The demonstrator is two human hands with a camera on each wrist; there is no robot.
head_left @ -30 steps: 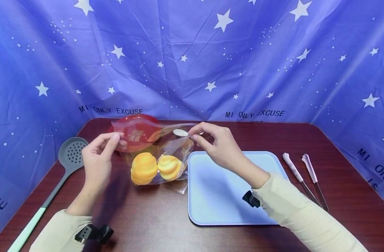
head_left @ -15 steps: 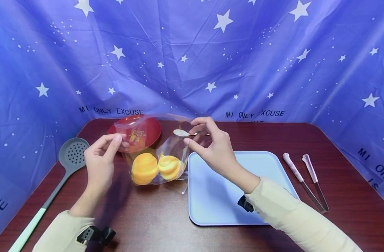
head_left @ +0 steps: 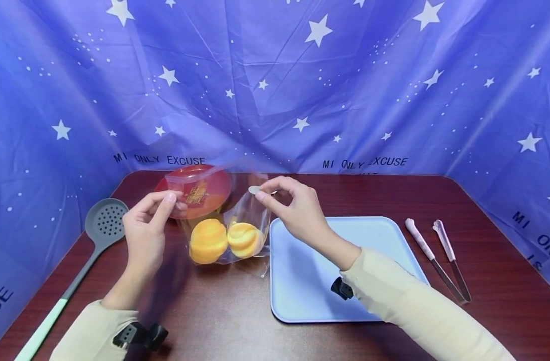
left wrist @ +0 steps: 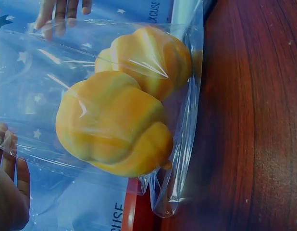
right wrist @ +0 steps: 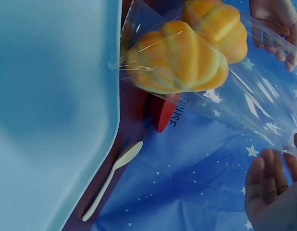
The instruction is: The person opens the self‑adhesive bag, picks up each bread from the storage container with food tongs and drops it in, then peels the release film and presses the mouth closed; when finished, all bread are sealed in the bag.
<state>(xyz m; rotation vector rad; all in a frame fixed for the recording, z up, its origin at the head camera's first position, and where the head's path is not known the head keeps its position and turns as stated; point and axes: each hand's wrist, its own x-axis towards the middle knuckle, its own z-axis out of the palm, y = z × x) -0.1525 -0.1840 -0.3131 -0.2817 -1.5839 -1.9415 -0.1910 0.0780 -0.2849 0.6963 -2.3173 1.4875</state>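
A clear plastic bag [head_left: 243, 210] stands mid-table, its top edge raised between both hands. Inside it, side by side at the bottom, are two golden bread rolls [left wrist: 112, 120], one larger in the left wrist view. My left hand [head_left: 148, 220] pinches the bag's upper left corner between thumb and fingers. With thumb and fingertips, my right hand [head_left: 297, 205] pinches the upper right side of the bag. A white spoon [right wrist: 112, 180] lies on the table behind the bag, partly covered by the right fingers in the head view.
A red plate [head_left: 216, 195] with gold characters is behind the bag. To the right of the bag sits a light blue tray [head_left: 302, 301], with two knives [head_left: 443, 240] with pale handles beyond it. A grey slotted skimmer [head_left: 105, 223] lies at the far left. A starry blue cloth hangs behind.
My right hand has loosened its fingers, shifted left along the bag's upper edge and pinched it again. The left hand has moved slightly right, still gripping its corner. The bag's mouth has narrowed.
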